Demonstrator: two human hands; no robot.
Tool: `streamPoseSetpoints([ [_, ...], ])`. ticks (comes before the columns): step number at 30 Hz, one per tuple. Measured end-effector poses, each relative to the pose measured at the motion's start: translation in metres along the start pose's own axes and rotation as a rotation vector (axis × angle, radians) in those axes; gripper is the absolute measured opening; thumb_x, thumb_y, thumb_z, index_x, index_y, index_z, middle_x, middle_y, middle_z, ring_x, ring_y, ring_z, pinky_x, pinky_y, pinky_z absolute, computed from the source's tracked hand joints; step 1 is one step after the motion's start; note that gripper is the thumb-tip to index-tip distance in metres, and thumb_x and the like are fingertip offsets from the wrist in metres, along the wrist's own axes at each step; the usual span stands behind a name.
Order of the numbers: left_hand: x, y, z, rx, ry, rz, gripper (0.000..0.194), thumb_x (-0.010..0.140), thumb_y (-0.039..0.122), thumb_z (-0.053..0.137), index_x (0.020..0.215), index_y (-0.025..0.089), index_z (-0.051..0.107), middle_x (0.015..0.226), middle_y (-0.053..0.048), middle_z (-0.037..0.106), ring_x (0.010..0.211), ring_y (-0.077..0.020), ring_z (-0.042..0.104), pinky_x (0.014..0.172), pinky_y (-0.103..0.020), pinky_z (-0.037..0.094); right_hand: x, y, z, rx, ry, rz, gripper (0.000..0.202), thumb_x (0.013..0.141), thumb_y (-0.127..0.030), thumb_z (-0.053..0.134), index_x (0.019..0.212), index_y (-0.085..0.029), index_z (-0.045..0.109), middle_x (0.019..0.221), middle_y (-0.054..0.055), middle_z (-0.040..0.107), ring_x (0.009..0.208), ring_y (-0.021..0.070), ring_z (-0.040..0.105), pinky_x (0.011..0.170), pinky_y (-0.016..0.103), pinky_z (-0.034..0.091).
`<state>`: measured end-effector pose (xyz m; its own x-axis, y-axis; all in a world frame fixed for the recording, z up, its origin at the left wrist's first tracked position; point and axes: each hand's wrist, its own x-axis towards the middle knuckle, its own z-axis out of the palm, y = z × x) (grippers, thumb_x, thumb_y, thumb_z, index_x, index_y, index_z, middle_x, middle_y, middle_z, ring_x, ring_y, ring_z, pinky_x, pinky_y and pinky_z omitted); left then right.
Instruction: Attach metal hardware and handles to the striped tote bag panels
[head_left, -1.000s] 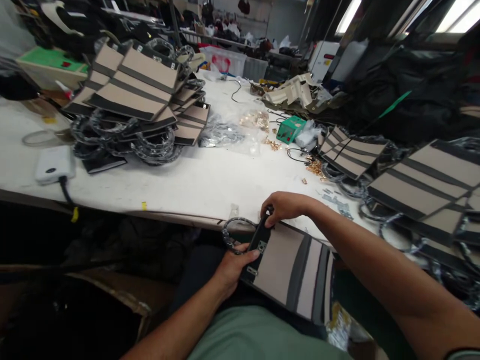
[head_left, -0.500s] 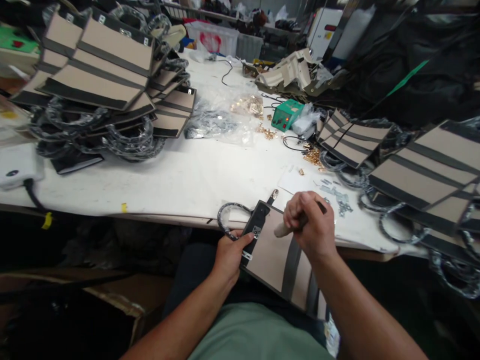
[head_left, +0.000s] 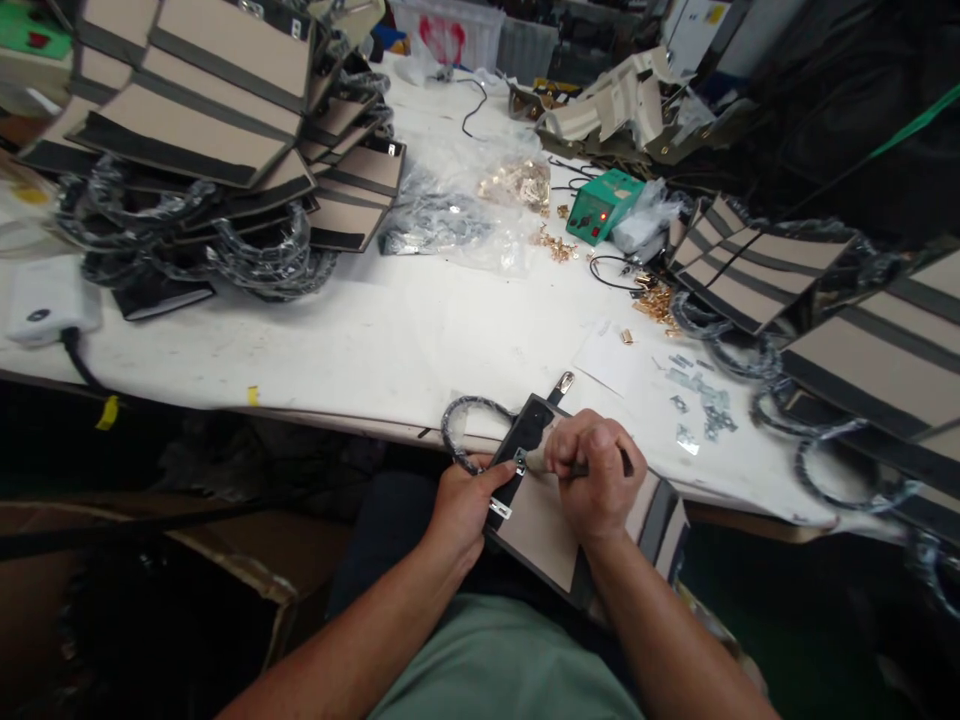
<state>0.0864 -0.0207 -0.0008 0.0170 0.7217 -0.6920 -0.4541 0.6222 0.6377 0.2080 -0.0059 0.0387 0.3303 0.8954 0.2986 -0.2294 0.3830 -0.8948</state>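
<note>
A person's two bare hands worked on a beige bag panel (head_left: 534,530) with dark stripes, which lay slanted above the lap at the near edge of a white table (head_left: 420,345). The left hand (head_left: 461,508) pinched the panel's black top band, thumb beside a small metal plate (head_left: 520,460). The right hand (head_left: 601,475) was closed in a fist around a tool (head_left: 537,461), its pale end pointing left, close to the plate; whether they touched could not be told. A wrapped loop handle (head_left: 448,428) curved out on the panel's left, and a metal-tipped strap (head_left: 564,386) stuck out at its far corner. Similar panels were stacked far left (head_left: 217,95) and at right (head_left: 862,365). Silvery metal pieces (head_left: 712,405) lay to the right, a green box (head_left: 606,205) farther off.
</note>
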Motion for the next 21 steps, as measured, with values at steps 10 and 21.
streamPoseSetpoints([
  [10,-0.002,-0.002,-0.003,0.004,-0.046,0.086,0.027,0.055,0.031,0.087,0.065,0.012,0.070,0.062,-0.003,0.068,0.055,-0.0131,0.057,0.055,-0.025,0.042,0.017,-0.001,0.010,-0.197,-0.241,0.118,0.042,0.098,-0.041,0.057,0.063,-0.020,0.049,0.057,-0.003,0.049,0.047,0.0102,0.043,0.047,0.027,0.033],
  [21,-0.001,-0.005,-0.009,-0.009,-0.077,0.196,0.026,0.057,0.031,0.086,0.066,0.012,0.072,0.070,-0.005,0.070,0.066,-0.0149,0.059,0.064,-0.026,0.043,0.037,-0.011,0.054,-0.616,-0.613,0.211,0.045,0.093,-0.042,0.060,0.057,-0.017,0.048,0.052,-0.005,0.041,0.053,0.0087,0.037,0.051,0.024,0.029],
])
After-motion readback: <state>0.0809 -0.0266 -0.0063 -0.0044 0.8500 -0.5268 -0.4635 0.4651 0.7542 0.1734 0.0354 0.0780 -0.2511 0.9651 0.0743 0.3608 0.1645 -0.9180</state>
